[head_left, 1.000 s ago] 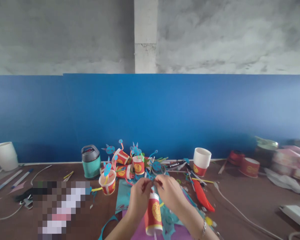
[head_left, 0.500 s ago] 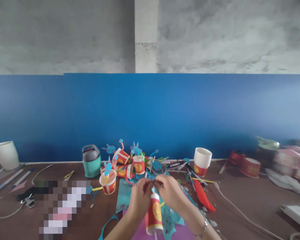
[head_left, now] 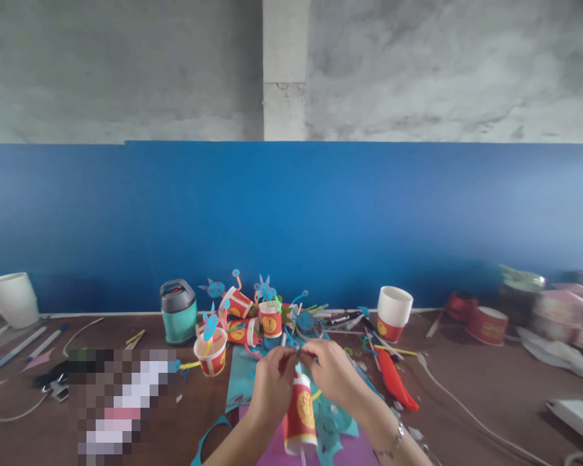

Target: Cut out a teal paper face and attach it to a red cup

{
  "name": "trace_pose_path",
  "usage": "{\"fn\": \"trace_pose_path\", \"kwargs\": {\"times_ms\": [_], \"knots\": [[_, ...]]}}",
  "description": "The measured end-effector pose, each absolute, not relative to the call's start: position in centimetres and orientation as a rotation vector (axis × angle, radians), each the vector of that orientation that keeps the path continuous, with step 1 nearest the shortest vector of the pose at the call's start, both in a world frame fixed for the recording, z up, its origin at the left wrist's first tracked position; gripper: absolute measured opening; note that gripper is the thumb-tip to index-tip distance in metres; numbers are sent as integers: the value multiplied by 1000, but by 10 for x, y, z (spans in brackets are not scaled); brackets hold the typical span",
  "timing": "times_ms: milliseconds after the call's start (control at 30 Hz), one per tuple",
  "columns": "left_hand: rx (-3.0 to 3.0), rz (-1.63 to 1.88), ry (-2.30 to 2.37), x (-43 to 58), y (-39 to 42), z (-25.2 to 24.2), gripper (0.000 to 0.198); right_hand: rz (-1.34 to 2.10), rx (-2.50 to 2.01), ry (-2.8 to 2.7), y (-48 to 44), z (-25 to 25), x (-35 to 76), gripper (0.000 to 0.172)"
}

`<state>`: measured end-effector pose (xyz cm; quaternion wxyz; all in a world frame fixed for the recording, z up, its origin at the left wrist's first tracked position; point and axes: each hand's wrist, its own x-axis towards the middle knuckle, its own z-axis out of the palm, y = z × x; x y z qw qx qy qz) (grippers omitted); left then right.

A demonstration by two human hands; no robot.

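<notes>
My left hand [head_left: 275, 375] and my right hand [head_left: 325, 366] meet fingertip to fingertip, both closed in a pinch. What they pinch is too small and too hidden to name. Just below the fingers lies a red and white paper cup [head_left: 300, 414] with a yellow emblem, on its side, a pale straw [head_left: 303, 458] sticking out of its near end. Beneath it are purple paper [head_left: 272, 446] and blue paper scraps [head_left: 330, 424]. A bracelet circles my right wrist.
Decorated paper cups [head_left: 211, 353] with blue cutouts and bent straws cluster behind my hands. A teal lidded container [head_left: 179, 314] stands left of them. To the right are stacked cups [head_left: 393, 314], a red deflated balloon-like piece [head_left: 396, 382] and a white cable [head_left: 471, 408].
Almost nothing differs. Both hands stay pinched together above the cup, and the view has shifted very slightly.
</notes>
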<state>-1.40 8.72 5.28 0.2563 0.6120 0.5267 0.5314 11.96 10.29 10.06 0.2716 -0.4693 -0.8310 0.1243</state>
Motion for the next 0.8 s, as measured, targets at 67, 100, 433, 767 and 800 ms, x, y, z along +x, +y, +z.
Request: {"fn": "trace_pose_path", "kwargs": {"times_ms": [67, 100, 433, 767, 800], "knots": [[1673, 1439, 1423, -14, 87, 52, 20, 336, -1269, -2243, 103, 99, 119, 28], [1683, 1441, 1427, -13, 87, 52, 21, 326, -1271, -2239, 103, 98, 118, 28], [1587, 1444, 1418, -10, 84, 56, 21, 356, -1260, -2201, 103, 98, 117, 28], [1692, 1417, 1486, -12, 86, 49, 23, 179, -1293, -2220, 105, 88, 114, 28], [1693, 1417, 1487, -12, 86, 48, 23, 170, -1290, -2216, 105, 87, 113, 28]]}}
